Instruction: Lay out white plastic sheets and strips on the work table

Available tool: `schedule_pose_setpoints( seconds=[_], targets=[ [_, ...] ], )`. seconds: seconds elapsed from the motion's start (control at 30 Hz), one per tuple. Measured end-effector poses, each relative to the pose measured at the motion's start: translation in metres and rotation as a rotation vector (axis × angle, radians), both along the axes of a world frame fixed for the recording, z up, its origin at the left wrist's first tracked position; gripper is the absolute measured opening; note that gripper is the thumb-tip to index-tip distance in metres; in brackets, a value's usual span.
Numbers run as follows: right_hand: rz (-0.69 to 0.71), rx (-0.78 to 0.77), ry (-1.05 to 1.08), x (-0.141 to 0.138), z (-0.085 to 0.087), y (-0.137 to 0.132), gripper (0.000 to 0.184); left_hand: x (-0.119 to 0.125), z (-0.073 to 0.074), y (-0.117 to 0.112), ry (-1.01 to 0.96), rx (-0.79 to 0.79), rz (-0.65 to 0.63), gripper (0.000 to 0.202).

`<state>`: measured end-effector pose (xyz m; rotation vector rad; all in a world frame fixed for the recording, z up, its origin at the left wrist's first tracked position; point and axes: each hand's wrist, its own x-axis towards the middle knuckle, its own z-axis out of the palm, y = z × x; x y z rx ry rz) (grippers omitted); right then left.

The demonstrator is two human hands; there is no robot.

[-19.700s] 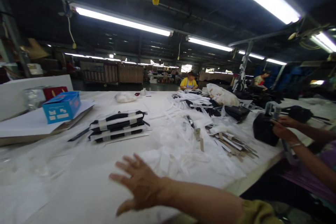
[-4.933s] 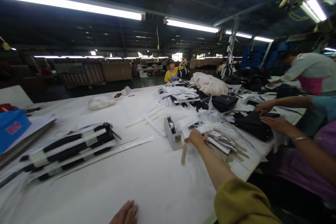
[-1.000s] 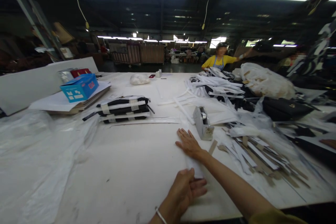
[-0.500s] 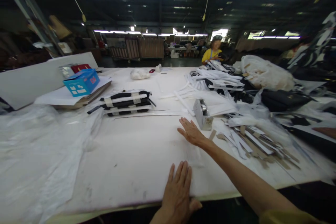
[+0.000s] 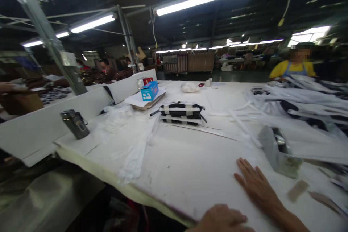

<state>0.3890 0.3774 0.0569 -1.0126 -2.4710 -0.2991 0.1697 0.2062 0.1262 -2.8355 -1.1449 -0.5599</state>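
Note:
My right hand (image 5: 257, 183) lies palm down on the white tabletop (image 5: 190, 166), fingers stretched out and nothing held. Closer to me, at the table's front edge, my left hand (image 5: 221, 217) is blurred, and its fingers are not clear. To the right of my right hand stands a grey metal tape dispenser-like holder (image 5: 280, 152). A small brown strip (image 5: 297, 190) lies just in front of that holder. Farther off, toward the middle, sits a stack of black and white bundles (image 5: 182, 114) bound with pale bands. A long thin strip (image 5: 203, 130) lies in front of the stack.
Clear plastic sheeting (image 5: 130, 134) covers the left part of the table. Beyond it are a blue box (image 5: 149, 91) on flat boards and a dark flask (image 5: 74, 124). White and black strips (image 5: 307, 98) pile up at right, with a co-worker in yellow (image 5: 293, 65) behind them.
The view has swung left, so the table's things appear farther right and the flask shows. My left hand, flat with fingers extended before, now looks bunched and blurred at the front edge.

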Motion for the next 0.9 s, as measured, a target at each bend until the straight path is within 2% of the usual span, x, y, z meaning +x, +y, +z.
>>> schedule_pose_setpoints(
  seconds=[0.03,0.1,0.17,0.23,0.27,0.33,0.47,0.63,0.77,0.9],
  targets=[
    [0.041,0.059,-0.001,0.003,-0.005,0.002,0.052,-0.023,0.012,0.001,-0.036,0.000,0.129,0.037],
    [0.093,0.133,-0.001,0.008,-0.015,0.007,0.050,-0.076,0.038,0.006,-0.102,0.005,0.563,0.041],
    [0.092,0.147,0.002,0.011,-0.021,0.010,0.049,-0.134,0.062,0.015,-0.041,0.049,0.912,0.043],
    [0.087,0.145,0.005,0.011,-0.023,0.011,0.048,-0.186,0.080,0.030,0.038,0.056,1.241,0.048],
    [0.093,0.159,0.008,0.011,-0.022,0.011,0.048,-0.208,0.085,0.039,0.071,0.055,1.383,0.054],
    [0.125,0.223,0.006,0.011,-0.018,0.010,0.046,-0.242,0.090,0.057,0.072,0.060,1.533,0.064],
    [0.192,0.360,-0.039,0.012,-0.009,0.010,0.042,-0.278,0.081,0.089,0.037,0.018,1.681,0.074],
    [0.219,0.337,-0.073,0.015,-0.011,0.011,0.043,-0.294,0.067,0.104,0.037,-0.092,1.746,0.072],
    [0.202,0.247,-0.054,0.020,-0.025,0.013,0.044,-0.306,0.071,0.106,0.123,-0.133,1.669,0.054],
    [0.152,0.100,-0.018,0.027,-0.048,0.020,0.047,-0.326,0.092,0.109,0.237,-0.194,1.488,0.040]
  ],
)
